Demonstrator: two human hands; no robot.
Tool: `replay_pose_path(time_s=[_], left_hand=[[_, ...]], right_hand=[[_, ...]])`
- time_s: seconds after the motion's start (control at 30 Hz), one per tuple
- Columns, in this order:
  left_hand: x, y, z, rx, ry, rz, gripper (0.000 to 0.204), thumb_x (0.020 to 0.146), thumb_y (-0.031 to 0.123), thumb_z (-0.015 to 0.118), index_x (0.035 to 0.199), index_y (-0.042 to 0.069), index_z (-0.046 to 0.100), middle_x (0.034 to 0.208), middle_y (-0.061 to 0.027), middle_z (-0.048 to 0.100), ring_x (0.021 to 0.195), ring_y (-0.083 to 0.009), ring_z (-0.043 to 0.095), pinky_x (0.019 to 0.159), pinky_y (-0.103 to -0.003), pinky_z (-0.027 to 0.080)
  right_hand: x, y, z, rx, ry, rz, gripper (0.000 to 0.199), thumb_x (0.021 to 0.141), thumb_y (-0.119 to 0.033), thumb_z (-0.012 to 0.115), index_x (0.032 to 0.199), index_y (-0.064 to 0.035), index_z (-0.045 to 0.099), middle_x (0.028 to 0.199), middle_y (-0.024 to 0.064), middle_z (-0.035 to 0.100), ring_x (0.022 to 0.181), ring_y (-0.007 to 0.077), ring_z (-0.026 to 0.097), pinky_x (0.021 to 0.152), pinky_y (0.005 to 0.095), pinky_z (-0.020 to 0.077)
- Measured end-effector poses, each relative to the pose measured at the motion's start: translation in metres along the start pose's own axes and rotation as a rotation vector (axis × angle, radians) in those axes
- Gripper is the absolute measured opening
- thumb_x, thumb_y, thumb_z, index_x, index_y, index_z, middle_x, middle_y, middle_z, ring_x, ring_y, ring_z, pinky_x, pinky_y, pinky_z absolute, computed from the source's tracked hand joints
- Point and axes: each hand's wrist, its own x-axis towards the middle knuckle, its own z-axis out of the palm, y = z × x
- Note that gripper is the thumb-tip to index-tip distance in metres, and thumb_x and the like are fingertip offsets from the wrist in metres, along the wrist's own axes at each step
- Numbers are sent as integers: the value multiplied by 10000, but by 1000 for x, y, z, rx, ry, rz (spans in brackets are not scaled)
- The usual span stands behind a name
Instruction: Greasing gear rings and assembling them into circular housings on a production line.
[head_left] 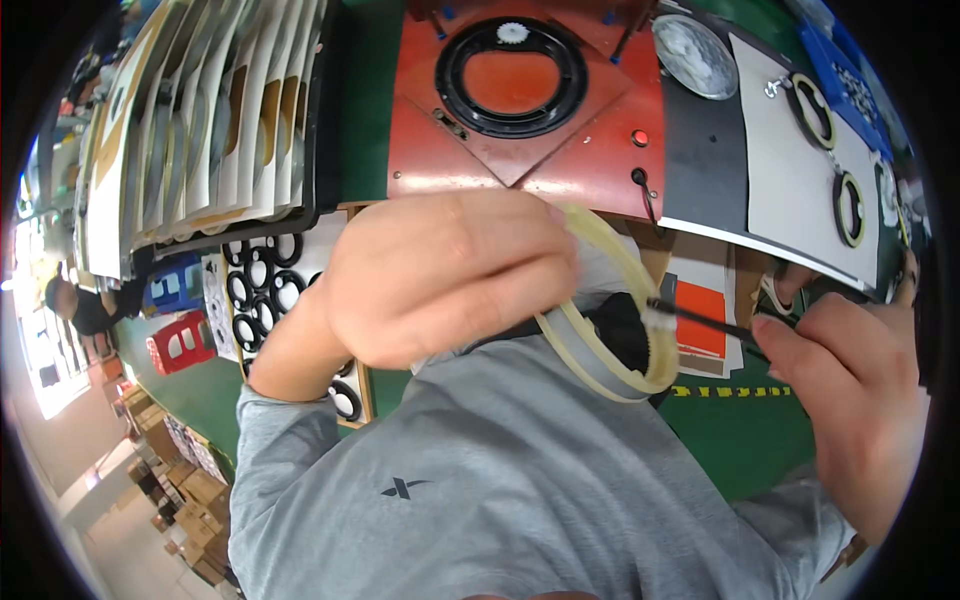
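Note:
My left hand (450, 270) is closed on the rim of a pale yellow ring (585, 350) with a grey band around it, raised in front of my chest. Its fingers cover the ring's left side. In my right hand (850, 375) is a thin black stick-like tool (705, 320), pinched between thumb and fingers. The tool's tip meets the right side of the ring; whether it is a brush or a pick I cannot tell. A dark patch shows through the ring's opening.
Ahead stands a red fixture (440, 170) bearing a black ring (455, 85). Upright white sheets (215, 130) fill a rack at left, above a tray of black rings (258, 270). To the right are a round metal dish (695, 57), two yellow-black rings (850, 210) and a blue basket (850, 85).

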Motion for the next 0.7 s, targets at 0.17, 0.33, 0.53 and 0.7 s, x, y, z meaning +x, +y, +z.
replay_pose_path(time_s=[0.17,0.33,0.53,0.7], left_hand=[[7,1,3,166,-84,217,255,781,37,750,1028,-16,721,1046,-150,717,952,-313,726,788,-373,633],[-4,-2,-16,86,-158,46,282,788,80,757,1052,-13,718,1058,-165,722,962,-338,730,800,-398,622],[-37,-9,-9,3,114,-319,277,825,62,753,1071,-53,697,1054,-190,728,980,-362,724,854,-419,590],[-48,-3,11,-88,259,-491,315,804,16,775,1100,-63,706,1078,-189,724,970,-315,717,843,-376,579]], right_hand=[[11,41,22,566,-56,-202,216,825,-169,758,917,26,770,661,87,629,532,243,611,484,346,442],[7,91,104,1264,-30,-1,255,982,-160,681,1119,45,745,781,68,708,611,123,644,570,245,480],[16,116,214,1244,885,854,322,1047,-206,633,1301,-8,653,987,12,713,620,2,411,554,181,329],[64,122,271,894,1030,891,258,1007,-162,675,1209,-3,692,991,85,735,780,118,633,699,260,505]])
